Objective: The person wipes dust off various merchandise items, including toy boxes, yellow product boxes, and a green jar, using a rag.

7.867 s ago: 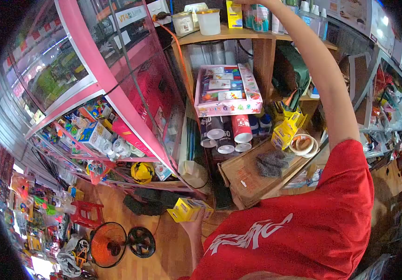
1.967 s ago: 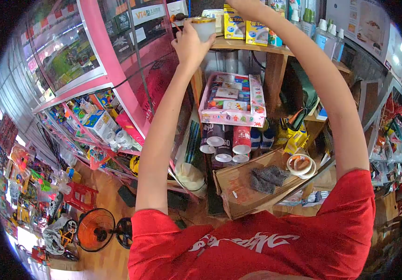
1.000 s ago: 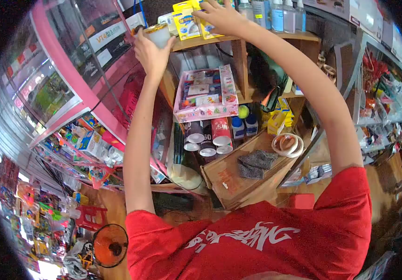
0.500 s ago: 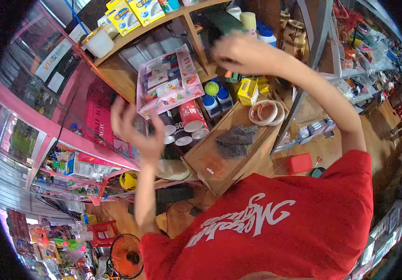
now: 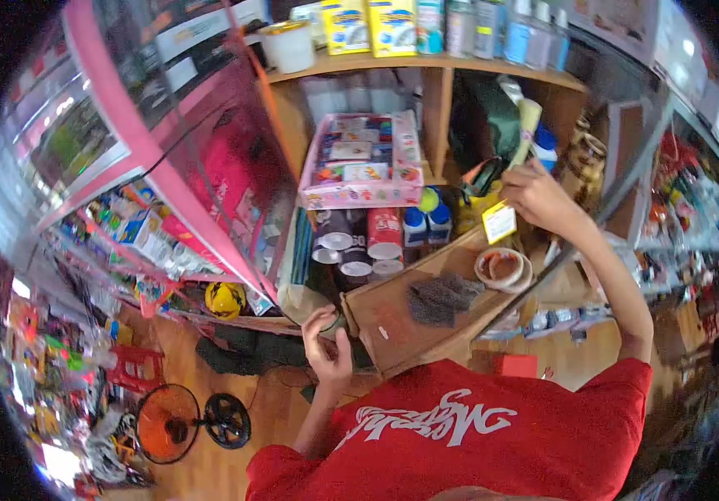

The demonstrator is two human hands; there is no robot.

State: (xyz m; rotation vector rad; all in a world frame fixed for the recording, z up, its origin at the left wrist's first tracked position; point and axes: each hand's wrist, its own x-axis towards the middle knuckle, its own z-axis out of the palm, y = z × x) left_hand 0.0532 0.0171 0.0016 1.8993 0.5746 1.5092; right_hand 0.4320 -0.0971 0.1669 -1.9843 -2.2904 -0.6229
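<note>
Low in front of the shelf is my left hand (image 5: 326, 346), its fingers curled with a gap to the thumb; a small dark curved edge shows by the fingertips, too unclear to name. My right hand (image 5: 535, 196) is closed at the right shelf compartment. A pale yellow tilted bottle (image 5: 527, 125) rises just above its fingers, but what they grip is hidden. Beneath this hand is a yellow box with a white label (image 5: 500, 224). Two tape rolls (image 5: 504, 269) and a dark grey cloth (image 5: 436, 301) lie on a cardboard box (image 5: 384, 330).
A pink tray of small packets (image 5: 362, 197) sits in the left compartment, above cans (image 5: 384, 234) and blue-capped bottles (image 5: 415, 227). Yellow boxes and bottles line the upper shelf (image 5: 426, 61). A pink-framed glass case (image 5: 200, 225) stands left; an orange fan (image 5: 167, 424) is on the floor.
The view has shifted, so the shelf appears more upright. My left hand has moved down from near the pink tray. My right hand has come lower, beside the yellow box; the pale bottle now tilts.
</note>
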